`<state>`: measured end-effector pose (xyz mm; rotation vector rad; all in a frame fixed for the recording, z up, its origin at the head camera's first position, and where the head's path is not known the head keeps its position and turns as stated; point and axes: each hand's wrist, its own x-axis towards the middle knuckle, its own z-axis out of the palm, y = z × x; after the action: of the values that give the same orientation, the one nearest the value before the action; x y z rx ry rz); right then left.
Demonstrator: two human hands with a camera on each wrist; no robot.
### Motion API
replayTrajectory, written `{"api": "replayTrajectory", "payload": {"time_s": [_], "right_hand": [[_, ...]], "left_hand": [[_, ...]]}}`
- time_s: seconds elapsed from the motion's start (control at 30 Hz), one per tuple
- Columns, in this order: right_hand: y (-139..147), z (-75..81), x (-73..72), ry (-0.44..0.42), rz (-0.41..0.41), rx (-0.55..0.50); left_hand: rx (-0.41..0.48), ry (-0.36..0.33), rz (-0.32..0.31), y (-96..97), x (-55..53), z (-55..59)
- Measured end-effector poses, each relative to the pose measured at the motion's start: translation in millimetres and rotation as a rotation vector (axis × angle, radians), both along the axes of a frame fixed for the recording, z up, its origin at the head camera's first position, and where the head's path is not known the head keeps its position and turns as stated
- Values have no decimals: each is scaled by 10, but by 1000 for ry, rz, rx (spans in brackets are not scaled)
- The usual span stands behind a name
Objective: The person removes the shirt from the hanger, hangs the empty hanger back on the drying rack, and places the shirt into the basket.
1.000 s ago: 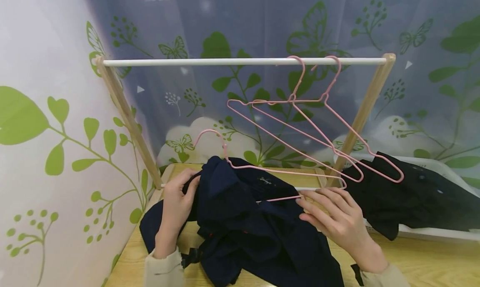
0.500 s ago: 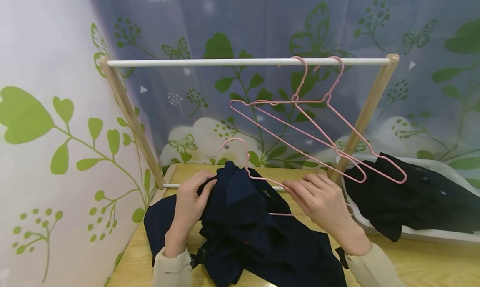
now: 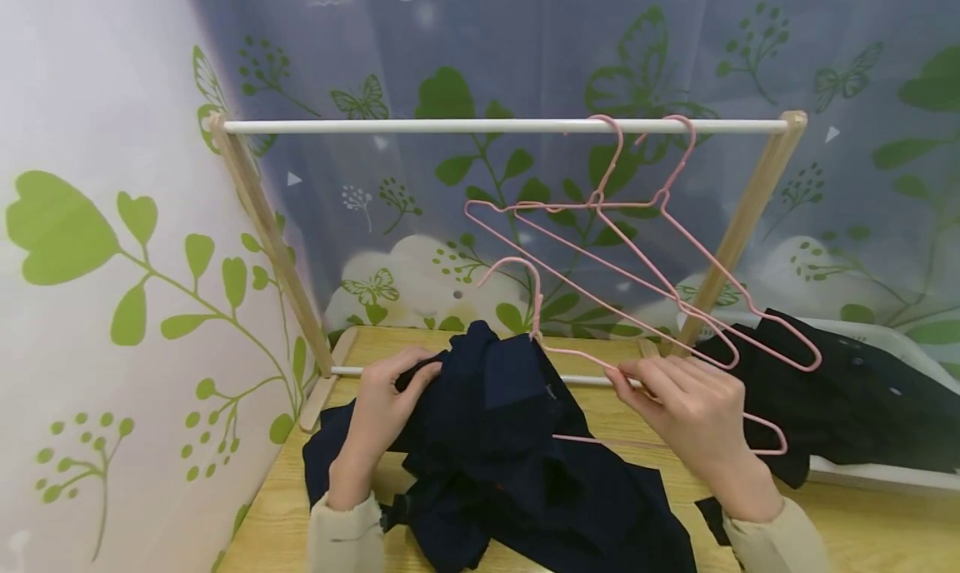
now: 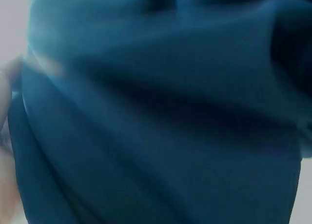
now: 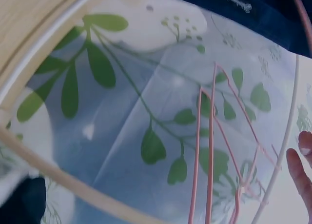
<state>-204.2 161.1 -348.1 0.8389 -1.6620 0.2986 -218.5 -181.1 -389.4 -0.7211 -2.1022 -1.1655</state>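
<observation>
A dark navy garment point(image 3: 480, 440) lies bunched on the wooden table, its upper part lifted. My left hand point(image 3: 378, 411) pinches its edge on the left side, thumb toward me. A pink hanger point(image 3: 537, 306) has its left part hidden inside the garment, with the hook standing up above the cloth. My right hand point(image 3: 690, 406) pinches the hanger's right shoulder. The hanger's lower bar and right end show below that hand. Navy cloth point(image 4: 165, 112) fills the left wrist view. A small label point(image 5: 236, 2) shows on the garment in the right wrist view.
Behind the garment stands a rack with a white rail point(image 3: 420, 127) and wooden legs. Two pink hangers point(image 3: 600, 198) hang at the rail's right. A white basket point(image 3: 885, 477) holding black clothing point(image 3: 847, 406) stands at the right. A patterned wall point(image 3: 97, 165) is on the left.
My right hand has gone from the hanger's lower bar to its shoulder and grips it there. The hanger and its hook have shifted right. The left hand keeps its pinch on the garment.
</observation>
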Motion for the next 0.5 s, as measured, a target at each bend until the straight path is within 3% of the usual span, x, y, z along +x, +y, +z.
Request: {"api": "replayTrajectory", "payload": {"time_s": [0.27,0.5], "right_hand": [[292,134,93,-18,-68,-103],[531,250,189,-11,-134,-152]], "left_hand": [[66,14,60,-224,19,14],[168,100,213,-465,22,11]]}}
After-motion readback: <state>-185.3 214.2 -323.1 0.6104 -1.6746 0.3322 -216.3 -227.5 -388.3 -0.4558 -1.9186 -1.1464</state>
